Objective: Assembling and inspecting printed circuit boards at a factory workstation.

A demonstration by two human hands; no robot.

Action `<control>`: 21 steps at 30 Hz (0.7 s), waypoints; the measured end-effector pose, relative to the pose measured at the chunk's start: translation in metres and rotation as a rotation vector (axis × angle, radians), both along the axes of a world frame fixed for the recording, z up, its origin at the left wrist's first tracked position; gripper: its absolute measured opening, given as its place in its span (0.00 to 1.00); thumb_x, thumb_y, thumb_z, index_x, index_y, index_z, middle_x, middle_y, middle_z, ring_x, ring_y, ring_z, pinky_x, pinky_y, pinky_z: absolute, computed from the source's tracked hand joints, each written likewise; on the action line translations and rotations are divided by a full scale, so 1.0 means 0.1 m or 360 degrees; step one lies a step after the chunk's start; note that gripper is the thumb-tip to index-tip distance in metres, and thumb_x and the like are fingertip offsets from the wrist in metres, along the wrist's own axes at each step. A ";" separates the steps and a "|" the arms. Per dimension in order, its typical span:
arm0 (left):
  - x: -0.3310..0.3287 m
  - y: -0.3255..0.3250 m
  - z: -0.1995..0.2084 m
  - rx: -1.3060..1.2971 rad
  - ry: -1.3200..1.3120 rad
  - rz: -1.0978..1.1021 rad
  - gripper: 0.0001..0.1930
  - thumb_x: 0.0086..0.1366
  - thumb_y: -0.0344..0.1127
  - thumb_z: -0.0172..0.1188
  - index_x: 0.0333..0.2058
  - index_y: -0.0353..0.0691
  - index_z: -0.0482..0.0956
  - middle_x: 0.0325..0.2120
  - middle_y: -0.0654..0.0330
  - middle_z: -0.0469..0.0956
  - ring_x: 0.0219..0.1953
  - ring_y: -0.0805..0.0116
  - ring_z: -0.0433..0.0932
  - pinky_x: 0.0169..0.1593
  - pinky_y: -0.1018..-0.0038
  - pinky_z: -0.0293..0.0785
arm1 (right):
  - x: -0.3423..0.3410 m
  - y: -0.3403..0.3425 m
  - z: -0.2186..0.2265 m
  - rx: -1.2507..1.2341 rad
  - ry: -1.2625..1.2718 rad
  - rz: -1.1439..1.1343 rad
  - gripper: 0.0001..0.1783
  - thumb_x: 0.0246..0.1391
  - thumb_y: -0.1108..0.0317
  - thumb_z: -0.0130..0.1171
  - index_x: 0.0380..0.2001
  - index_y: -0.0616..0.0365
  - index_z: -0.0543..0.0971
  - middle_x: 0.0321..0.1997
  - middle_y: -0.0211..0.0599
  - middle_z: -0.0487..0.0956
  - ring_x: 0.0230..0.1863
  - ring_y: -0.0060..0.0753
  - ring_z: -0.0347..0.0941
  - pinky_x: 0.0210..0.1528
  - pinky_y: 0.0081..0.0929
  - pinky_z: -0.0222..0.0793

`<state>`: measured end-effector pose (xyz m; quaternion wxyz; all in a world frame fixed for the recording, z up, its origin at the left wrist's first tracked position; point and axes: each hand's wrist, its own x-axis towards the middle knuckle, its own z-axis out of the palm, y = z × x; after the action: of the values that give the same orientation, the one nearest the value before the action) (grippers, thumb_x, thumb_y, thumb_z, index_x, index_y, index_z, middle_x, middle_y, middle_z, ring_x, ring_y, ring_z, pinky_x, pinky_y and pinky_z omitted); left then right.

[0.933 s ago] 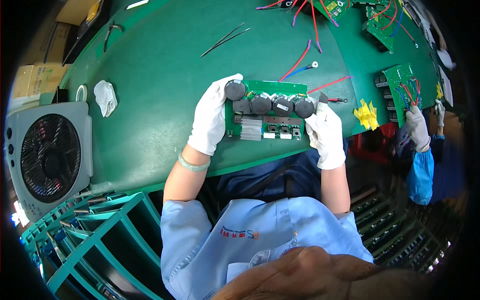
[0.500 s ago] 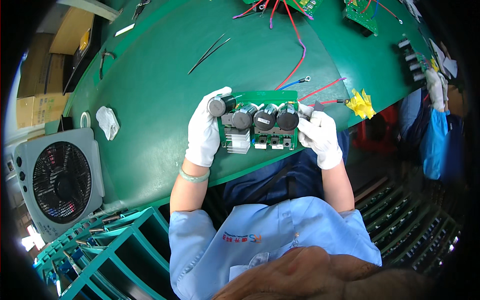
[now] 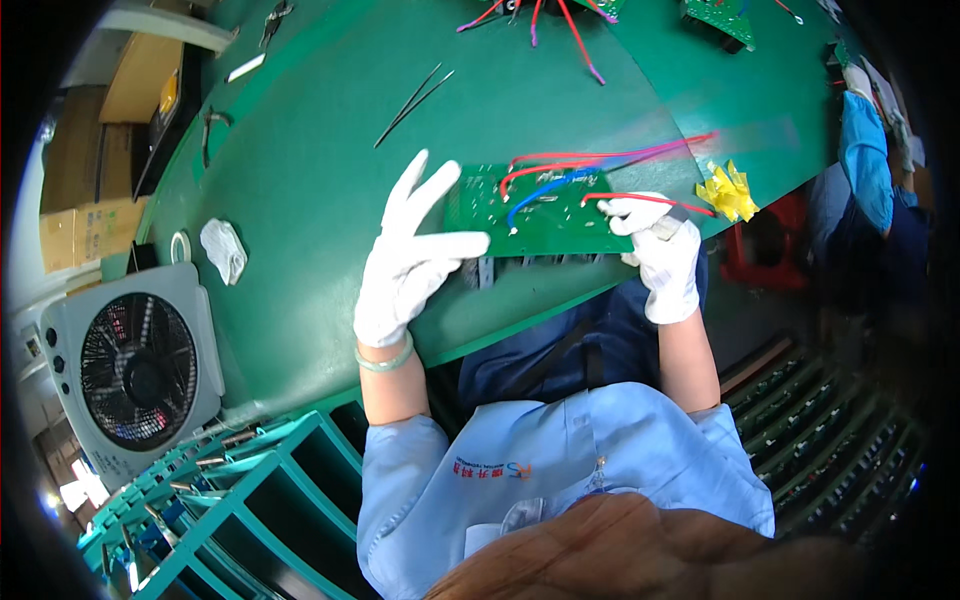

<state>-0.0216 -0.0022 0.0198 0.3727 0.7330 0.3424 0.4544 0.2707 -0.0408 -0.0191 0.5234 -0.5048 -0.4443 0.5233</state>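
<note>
A green circuit board (image 3: 560,238) is in front of me with its flat solder side up. Red wires (image 3: 530,170) and a blue wire (image 3: 540,197) rise from it toward the right, their far ends blurred. My white-gloved right hand (image 3: 662,258) pinches the board's right edge, near one red wire. At the left edge my gloved left hand (image 3: 405,270) has its fingers spread, one stretched over the board's lower left corner. Whether that finger touches the board I cannot tell. Below the near edge a metal heat sink (image 3: 486,272) peeks out; most components underneath are hidden.
Tweezers (image 3: 412,108) lie beyond the board on the green table (image 3: 310,200). Crumpled yellow tape (image 3: 727,192) is at right, a white cloth (image 3: 223,250) and a fan (image 3: 140,365) at left. More wired boards (image 3: 720,22) lie at the back. A co-worker's blue sleeve (image 3: 866,160) shows far right.
The board has been turned over, from capacitors up to solder side up, and its wires now sweep right. My left hand has let go of its edge and spread its fingers.
</note>
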 end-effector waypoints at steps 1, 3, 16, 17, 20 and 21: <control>-0.03 0.03 0.07 -0.0143 0.0073 -0.0263 0.17 0.57 0.45 0.59 0.40 0.42 0.84 0.56 0.48 0.70 0.65 0.43 0.55 0.67 0.53 0.45 | 0.09 0.00 0.00 -0.0089 -0.0132 0.0094 0.07 0.54 0.75 0.52 0.30 0.65 0.79 0.43 0.43 0.81 0.30 0.21 0.75 0.30 0.15 0.67; -0.11 0.10 0.06 -0.0366 0.0021 -0.0786 0.15 0.57 0.37 0.59 0.41 0.38 0.83 0.57 0.50 0.70 0.65 0.43 0.56 0.67 0.52 0.45 | 0.12 -0.03 0.00 0.0037 -0.0093 0.0139 0.07 0.54 0.75 0.52 0.30 0.66 0.79 0.42 0.45 0.80 0.32 0.25 0.76 0.33 0.17 0.69; -0.13 0.00 -0.05 -0.1168 -0.0652 0.0182 0.16 0.59 0.23 0.59 0.47 0.29 0.76 0.46 0.53 0.77 0.48 0.69 0.75 0.53 0.75 0.71 | 0.36 -0.79 -0.20 0.0349 -0.0922 0.0267 0.11 0.57 0.74 0.50 0.39 0.65 0.81 0.42 0.50 0.80 0.44 0.40 0.79 0.51 0.33 0.72; -0.11 0.02 -0.10 -0.1159 -0.0674 0.0208 0.16 0.59 0.23 0.59 0.47 0.29 0.76 0.46 0.53 0.77 0.48 0.69 0.75 0.53 0.75 0.71 | 0.36 -0.85 -0.14 0.0416 -0.0996 0.0455 0.12 0.58 0.72 0.49 0.38 0.64 0.81 0.41 0.49 0.81 0.41 0.40 0.79 0.48 0.32 0.73; -0.06 0.05 -0.19 -0.1043 -0.0246 0.0318 0.18 0.62 0.31 0.59 0.50 0.34 0.74 0.47 0.55 0.77 0.41 0.75 0.76 0.44 0.79 0.73 | 0.14 -0.82 0.27 0.0805 -0.1072 0.0765 0.06 0.49 0.77 0.55 0.31 0.64 0.81 0.35 0.48 0.82 0.34 0.43 0.81 0.36 0.30 0.75; -0.04 0.04 -0.16 -0.1078 -0.0184 0.0261 0.18 0.62 0.33 0.59 0.51 0.35 0.74 0.47 0.57 0.78 0.38 0.77 0.75 0.41 0.81 0.72 | 0.14 -0.87 0.30 0.0843 -0.1009 0.0739 0.06 0.44 0.76 0.57 0.28 0.62 0.81 0.35 0.46 0.83 0.33 0.42 0.81 0.28 0.26 0.71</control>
<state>-0.0254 0.0022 0.0039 0.5759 0.5109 0.5097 0.3843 0.2852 -0.1280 0.0111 0.3419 -0.3761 -0.8014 0.3152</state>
